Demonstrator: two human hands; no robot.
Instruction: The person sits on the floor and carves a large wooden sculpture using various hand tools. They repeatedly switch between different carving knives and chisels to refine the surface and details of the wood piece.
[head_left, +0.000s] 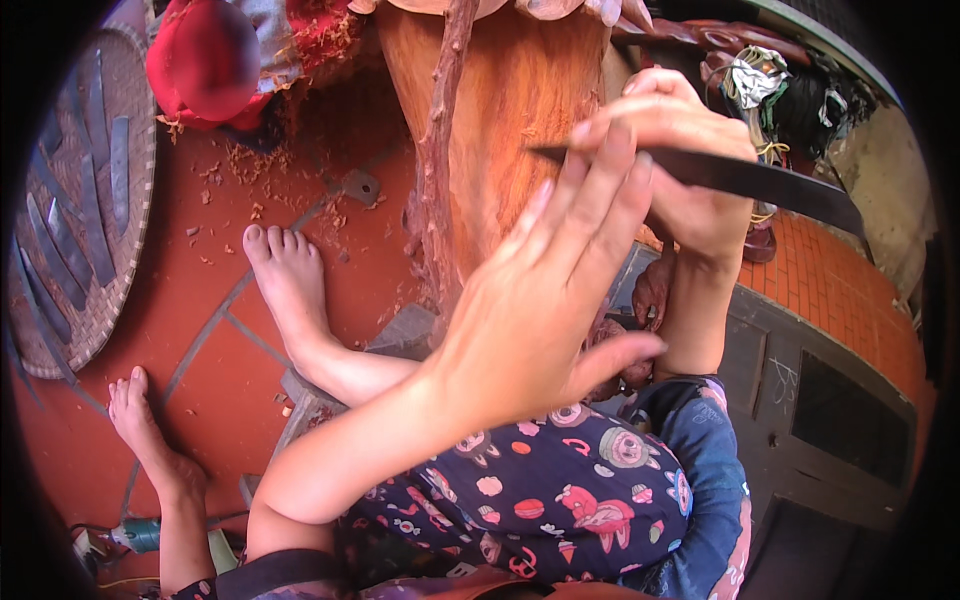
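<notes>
My right hand (700,150) is raised in front of the wood, its fingers closed on a dark, flat steel chisel blade (790,188). The blade lies nearly level, its narrow pointed end to the left and its broad slanted end to the right. In front of it, my left hand (530,300) is held flat with fingers stretched and thumb apart. Its fingertips overlap the blade's narrow part in the picture; whether they touch it I cannot tell. Behind both hands stands a big reddish-brown carved wood piece (490,140), with a knobbly branch-like strip (440,150) along its front.
A round woven tray (125,290) at the left holds several flat metal chisels (90,215). Wood shavings (265,165) litter the red tile floor (210,270) beside red cloth (185,65). A green-bodied power tool (138,535) lies lower left. Dark wooden panels (800,400) stand right.
</notes>
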